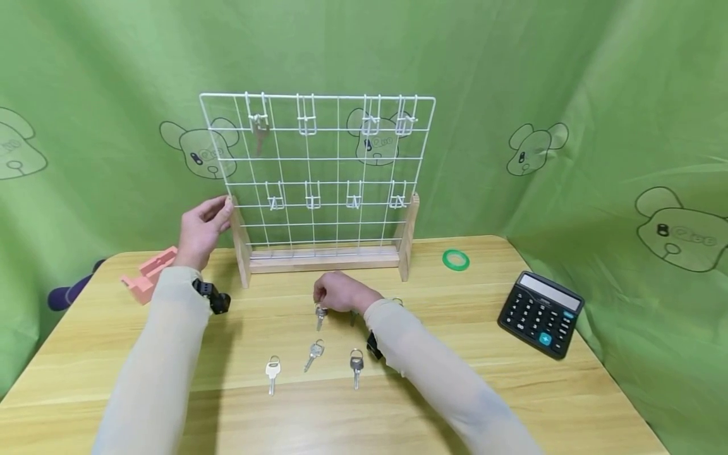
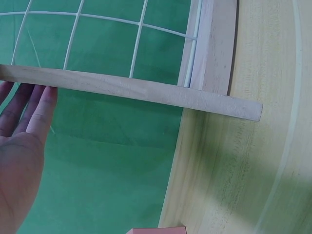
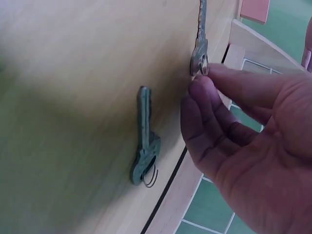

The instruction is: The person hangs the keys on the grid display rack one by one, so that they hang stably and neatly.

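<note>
My left hand (image 1: 199,232) grips the upper end of the left wooden post (image 1: 241,249) of a white wire grid rack. In the left wrist view its fingers (image 2: 41,114) reach the post from one side; the thumb is hidden there. Low over the table in front of the rack, my right hand (image 1: 344,292) pinches the small ring of a silver key (image 3: 199,54) between thumb and fingertips. Another key (image 3: 145,146) with a ring lies beside it, mostly covered by the hand in the head view. Nearer me lie three keys: one pale (image 1: 272,370), one tilted (image 1: 315,351), one dark-headed (image 1: 356,365).
Hooks hang in two rows on the grid (image 1: 318,160); a key (image 1: 260,134) hangs at upper left. A pink block-like object (image 1: 149,278) lies left, a green tape roll (image 1: 455,260) and black calculator (image 1: 540,314) right. Green curtain (image 1: 466,63) surrounds the table.
</note>
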The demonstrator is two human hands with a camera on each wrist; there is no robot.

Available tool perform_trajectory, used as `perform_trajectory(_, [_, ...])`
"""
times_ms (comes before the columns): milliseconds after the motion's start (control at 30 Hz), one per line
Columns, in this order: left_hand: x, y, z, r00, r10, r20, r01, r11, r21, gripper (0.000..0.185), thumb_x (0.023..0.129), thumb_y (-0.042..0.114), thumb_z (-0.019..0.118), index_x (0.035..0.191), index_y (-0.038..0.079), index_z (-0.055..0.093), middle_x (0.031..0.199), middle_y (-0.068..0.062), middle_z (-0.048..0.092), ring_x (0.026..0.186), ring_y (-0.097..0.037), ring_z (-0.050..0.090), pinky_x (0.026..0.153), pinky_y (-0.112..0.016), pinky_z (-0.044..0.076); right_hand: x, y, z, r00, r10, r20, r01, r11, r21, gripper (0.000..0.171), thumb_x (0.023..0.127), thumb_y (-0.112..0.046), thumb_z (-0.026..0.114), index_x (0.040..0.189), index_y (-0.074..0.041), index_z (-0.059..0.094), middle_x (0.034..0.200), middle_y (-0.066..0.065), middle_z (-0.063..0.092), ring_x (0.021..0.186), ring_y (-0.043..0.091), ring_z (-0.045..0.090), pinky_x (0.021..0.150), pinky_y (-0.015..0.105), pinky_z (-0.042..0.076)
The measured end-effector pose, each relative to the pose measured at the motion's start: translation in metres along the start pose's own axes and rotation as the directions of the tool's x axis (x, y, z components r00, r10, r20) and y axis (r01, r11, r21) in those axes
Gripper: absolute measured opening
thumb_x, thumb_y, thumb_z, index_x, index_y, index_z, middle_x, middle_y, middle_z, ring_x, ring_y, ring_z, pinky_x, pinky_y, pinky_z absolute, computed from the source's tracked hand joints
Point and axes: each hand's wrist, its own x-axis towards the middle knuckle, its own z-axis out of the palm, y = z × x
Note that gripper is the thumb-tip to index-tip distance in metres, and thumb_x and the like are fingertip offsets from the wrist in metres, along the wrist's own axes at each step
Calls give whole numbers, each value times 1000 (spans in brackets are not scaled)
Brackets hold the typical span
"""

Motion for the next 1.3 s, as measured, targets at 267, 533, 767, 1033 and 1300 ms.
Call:
perform_trajectory(267, [0, -1, 1, 1000, 7, -9, -7, 1000, 3, 53, 96, 23, 64, 141, 2, 48, 141, -20, 49, 122, -27, 52, 95, -21, 52, 2, 2, 1, 998, 59, 16, -60, 997, 48, 10, 87, 1, 69, 85, -9, 69, 83, 0, 64, 75, 14, 56, 69, 23, 53])
perform_trajectory(533, [-1, 1, 2, 1000, -1, -11, 1, 1000, 31, 53, 96, 25, 64, 142, 3, 48, 141, -19, 49, 123, -26, 52, 95, -21, 51, 2, 5, 1, 999, 37, -3, -36, 992, 122, 10, 89, 1, 66, 86, -8, 67, 80, -1, 63, 73, 14, 56, 66, 23, 52])
perform_trajectory(767, [-1, 1, 0, 1000, -6, -1, 6, 1000, 26, 53, 97, 24, 63, 143, 3, 47, 143, -18, 48, 125, -28, 50, 96, -21, 51, -2, 7, -2, 995, -22, -92, 48, 957, 287, 9, 89, 2, 64, 94, -6, 65, 86, 4, 63, 75, 16, 57, 69, 24, 55])
perform_trajectory(1033, [0, 1, -1, 1000, -5, -5, 5, 1000, 26, 53, 97, 24, 63, 143, 4, 47, 143, -18, 48, 125, -27, 51, 98, -23, 50, -5, 6, -10, 984, -44, -175, 104, 930, 353, 13, 87, 3, 66, 95, -8, 67, 89, 3, 63, 84, 16, 58, 77, 24, 54])
perform_trajectory(1300, [0, 1, 0, 1000, -7, -3, 7, 1000, 29, 53, 97, 24, 64, 142, 3, 48, 143, -18, 49, 124, -26, 51, 99, -25, 50, -12, 5, -14, 971, -34, -236, 133, 900, 416, 13, 87, 2, 68, 95, -8, 67, 90, 3, 63, 86, 17, 59, 79, 25, 55])
